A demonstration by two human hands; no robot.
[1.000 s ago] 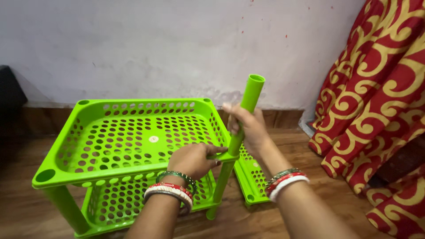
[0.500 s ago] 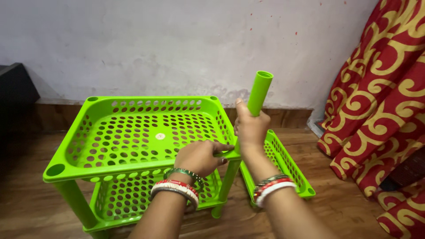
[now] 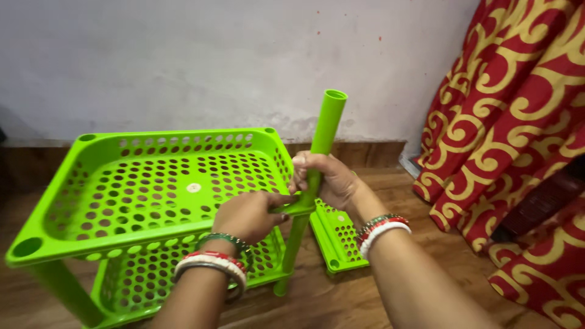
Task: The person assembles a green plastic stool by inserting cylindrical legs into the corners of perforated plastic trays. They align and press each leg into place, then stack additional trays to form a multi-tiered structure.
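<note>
Green tube (image 3: 323, 131) stood upright through the upper tray's (image 3: 122, 237) 3 o'clock corner, right hand (image 3: 326, 180) closed around it. Left hand (image 3: 247, 214) pinched that corner's rim. Spare tray (image 3: 335, 240) lay on the floor at 4 o'clock.

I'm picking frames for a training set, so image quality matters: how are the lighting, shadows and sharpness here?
Head view: soft, even light on the wall, no glare. Green tube, right hand and left hand read fairly sharp. Under the upper green tray, the lower tray sits in dim shadow. The patterned red cloth goes slightly soft toward the edge.
</note>
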